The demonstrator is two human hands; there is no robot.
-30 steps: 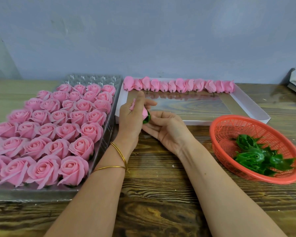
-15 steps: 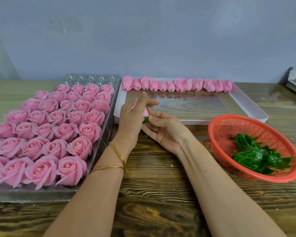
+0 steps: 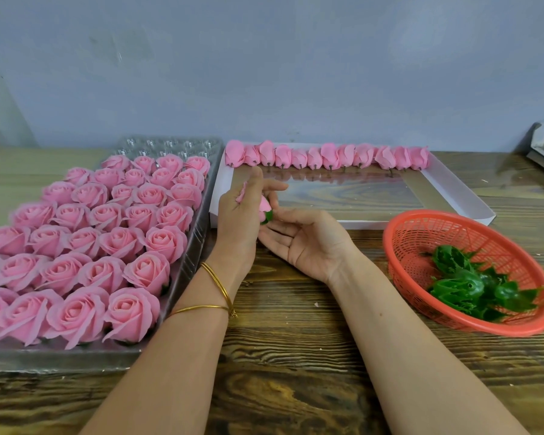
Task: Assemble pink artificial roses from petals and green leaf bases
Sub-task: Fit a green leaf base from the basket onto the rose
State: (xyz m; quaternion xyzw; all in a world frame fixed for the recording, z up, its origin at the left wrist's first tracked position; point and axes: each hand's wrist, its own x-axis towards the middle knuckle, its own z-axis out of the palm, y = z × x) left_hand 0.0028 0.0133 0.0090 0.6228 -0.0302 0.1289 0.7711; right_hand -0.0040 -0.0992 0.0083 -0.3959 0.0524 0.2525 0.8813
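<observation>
- Left hand [image 3: 237, 215], centre frame: gripping pink bud [image 3: 263, 205] with green base [image 3: 268, 217].
- Right hand [image 3: 305, 243] beside it: palm up, fingers loose, touching base.
- Roses [image 3: 121, 241]: tray [image 3: 189, 265], left.
- Spare bases [image 3: 465, 287]: basket [image 3: 399, 233], right.

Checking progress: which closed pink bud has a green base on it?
The bud in the left hand, green base at its bottom; the tray's row buds show bare stems.

Bare bench [image 3: 296, 356] open from near edge, between rose tray [image 3: 186, 271] on the left and red basket [image 3: 390, 246] on the right. White box [image 3: 453, 191]: centre floor free; bud row [image 3: 327, 157] lines far rim. Its near left corner is blocked by left hand [image 3: 236, 221] and right hand [image 3: 302, 243].
</observation>
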